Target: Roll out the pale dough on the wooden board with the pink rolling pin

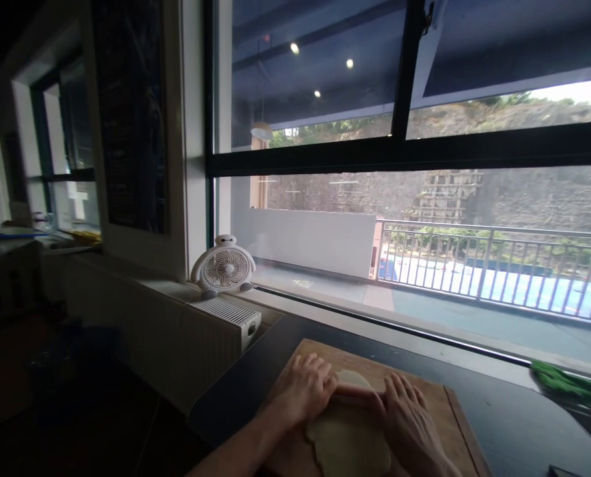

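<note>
A flattened sheet of pale dough (348, 440) with an uneven edge lies on a wooden board (313, 349). Across its far part runs a rolling pin (355, 391), of which only the middle shows between my hands. My left hand (305, 384) is closed over the pin's left end, fingers curled. On the right end rests my right hand (407, 414), its fingers bent over the pin and the thumb along the near side. Both pin ends are hidden beneath the hands.
The board lies on a dark table (236, 397) beside a large window. A white fan (226, 265) stands on a radiator (236, 315) at the left. Green cloth (568, 387) lies near the table's right side. Something small and dark (558, 471) shows at the lower right.
</note>
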### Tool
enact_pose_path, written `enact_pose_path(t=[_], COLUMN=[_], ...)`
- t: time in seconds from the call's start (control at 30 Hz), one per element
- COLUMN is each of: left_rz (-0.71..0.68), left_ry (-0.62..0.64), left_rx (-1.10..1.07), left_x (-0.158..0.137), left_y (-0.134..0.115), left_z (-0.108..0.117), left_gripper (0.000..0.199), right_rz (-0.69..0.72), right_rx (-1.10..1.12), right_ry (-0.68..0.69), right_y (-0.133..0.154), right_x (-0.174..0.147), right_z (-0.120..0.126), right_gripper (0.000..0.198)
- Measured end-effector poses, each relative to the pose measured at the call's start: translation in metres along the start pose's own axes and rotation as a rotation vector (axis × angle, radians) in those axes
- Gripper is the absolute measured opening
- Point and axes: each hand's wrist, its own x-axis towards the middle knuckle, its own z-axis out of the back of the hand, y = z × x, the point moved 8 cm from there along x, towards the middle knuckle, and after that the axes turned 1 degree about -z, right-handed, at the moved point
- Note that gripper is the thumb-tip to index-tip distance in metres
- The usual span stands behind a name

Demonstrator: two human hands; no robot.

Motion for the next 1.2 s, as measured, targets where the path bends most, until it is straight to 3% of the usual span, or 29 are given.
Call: enact_pose_path(t=[0.2,0.4,0.53,0.67,0.8,0.9,1.0,1.2], left_rz=[0.19,0.267,0.266,0.182,0.032,-0.014,0.016,0.202], left_ry=[0.165,0.184,0.172,0.081,-0.061,-0.086,-0.026,0.178], left_rx=[0.054,0.054,0.053,0.029,-0.017,-0.026,0.003,0.048], left_x=[0.075,0.091,0.076,0.036,-0.017,-0.033,-0.015,0.057], left_y=[0.041,0.061,0.049,0.023,0.002,-0.003,0.001,0.032], left_z=[-0.03,-0.044,-0.033,-0.01,0.012,0.017,0.011,-0.022], left_gripper=[0.041,0.039,0.038,0.04,0.04,0.042,0.043,0.043], right_rz=[-0.058,-0.082,-0.089,-0.047,0.056,0.098,0.045,-0.007], right_rx=[0.063,0.068,0.063,0.043,-0.014,0.003,0.008,0.043], right_ry=[0.168,0.157,0.136,0.018,-0.065,-0.053,-0.037,0.192], right_y=[0.001,-0.006,0.001,0.008,0.005,0.004,0.005,0.008], right_x=[0.068,0.081,0.062,0.02,-0.027,-0.038,-0.018,0.052], right_z=[-0.004,-0.011,-0.003,0.005,-0.01,-0.017,-0.005,-0.002], right_gripper=[0.045,0.044,0.048,0.05,0.055,0.063,0.063,0.048])
